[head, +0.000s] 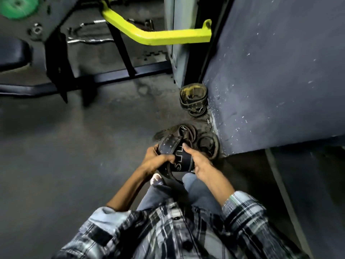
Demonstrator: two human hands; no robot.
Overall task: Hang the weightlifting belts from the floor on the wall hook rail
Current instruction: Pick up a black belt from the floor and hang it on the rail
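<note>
Low centre of the frame: both hands are on one coiled black leather weightlifting belt with white lettering (pixel 179 156), held just above the grey floor (pixel 74 146). The left hand (pixel 155 159) curls round its near-left edge, the right hand (pixel 197 161) clasps the right side with the thumb laid over the top (a firm two-handed grip, I'd judge). The coil's long axis runs from lower right up to upper left. Just beyond it, more dark coiled belts (pixel 205 143) lie on the floor against the dark blue wall (pixel 270 81), and a worn yellow-lined belt (pixel 194 99) sits further up. No hook rail in view, so the lift likely goes upward, out of frame.
</note>
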